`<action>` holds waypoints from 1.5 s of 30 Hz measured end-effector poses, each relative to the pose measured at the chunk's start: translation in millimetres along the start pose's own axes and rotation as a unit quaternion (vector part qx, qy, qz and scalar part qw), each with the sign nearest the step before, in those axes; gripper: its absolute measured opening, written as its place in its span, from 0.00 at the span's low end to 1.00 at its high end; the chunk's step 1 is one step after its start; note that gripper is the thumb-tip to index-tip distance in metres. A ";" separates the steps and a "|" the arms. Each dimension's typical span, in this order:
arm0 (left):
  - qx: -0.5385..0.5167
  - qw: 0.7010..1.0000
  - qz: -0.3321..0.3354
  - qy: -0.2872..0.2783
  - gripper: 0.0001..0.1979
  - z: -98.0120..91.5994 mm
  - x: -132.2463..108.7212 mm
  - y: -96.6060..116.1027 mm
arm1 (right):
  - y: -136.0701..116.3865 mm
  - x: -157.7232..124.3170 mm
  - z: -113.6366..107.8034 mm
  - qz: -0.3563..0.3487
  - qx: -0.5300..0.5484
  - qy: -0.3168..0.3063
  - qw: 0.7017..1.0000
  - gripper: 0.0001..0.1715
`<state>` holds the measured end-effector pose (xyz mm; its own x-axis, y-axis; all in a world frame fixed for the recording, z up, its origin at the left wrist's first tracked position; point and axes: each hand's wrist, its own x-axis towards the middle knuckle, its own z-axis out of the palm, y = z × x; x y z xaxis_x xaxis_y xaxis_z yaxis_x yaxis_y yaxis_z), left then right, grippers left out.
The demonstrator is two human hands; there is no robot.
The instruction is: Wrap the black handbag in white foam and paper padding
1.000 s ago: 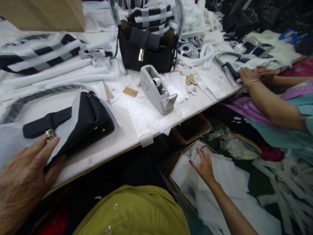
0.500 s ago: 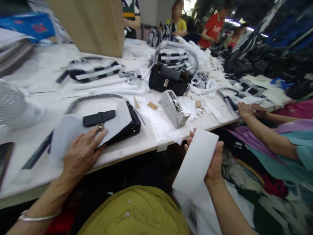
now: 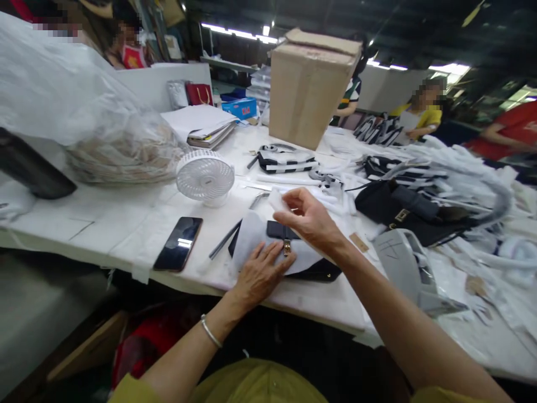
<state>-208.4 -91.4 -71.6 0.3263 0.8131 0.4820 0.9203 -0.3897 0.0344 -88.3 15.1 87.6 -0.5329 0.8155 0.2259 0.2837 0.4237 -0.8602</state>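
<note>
A black handbag (image 3: 314, 270) lies flat near the front edge of the white table (image 3: 126, 224), with a white wrapping sheet (image 3: 254, 246) over its front and its strap with a gold clasp (image 3: 286, 246) on top. My left hand (image 3: 258, 274) presses flat on the sheet, fingers spread, just left of the clasp. My right hand (image 3: 308, 218) hovers over the bag's top edge and pinches a piece of white paper (image 3: 276, 198) between thumb and fingers.
A phone (image 3: 178, 251) and a pen (image 3: 224, 239) lie left of the bag, behind them a small white fan (image 3: 205, 178). To the right stand a grey tape dispenser (image 3: 413, 268) and another black bag (image 3: 403, 211). A cardboard box (image 3: 308, 89) and other people are farther back.
My right hand lifted a white sheet from the box under the table and brought it over the bag. My view swung up and left. My left hand stayed on the bag.
</note>
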 end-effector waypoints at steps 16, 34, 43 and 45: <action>-0.036 0.998 -0.008 0.041 0.22 10.7 -1.4 -1.8 | -44.0 31.3 67.6 -0.157 -0.391 -0.236 0.876 0.31; -0.032 0.991 -0.111 0.070 0.30 -14.7 -0.2 -14.8 | 75.7 -0.1 40.1 -0.090 -0.229 -0.225 0.943 0.16; 0.035 0.994 -0.097 0.021 0.22 -5.1 -2.7 -13.6 | 92.5 -39.8 -31.5 -0.201 -0.349 -0.198 0.893 0.14; 0.042 0.994 -0.096 0.017 0.22 -7.6 -0.4 -11.5 | 107.8 -50.7 -28.5 -0.221 -0.349 -0.157 0.897 0.14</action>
<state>-220.7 -90.5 -65.6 0.1362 0.8532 0.5035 0.9803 -0.1896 0.0560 -8.0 30.7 -3.5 -0.8833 0.4026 0.2403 0.3614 0.9112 -0.1979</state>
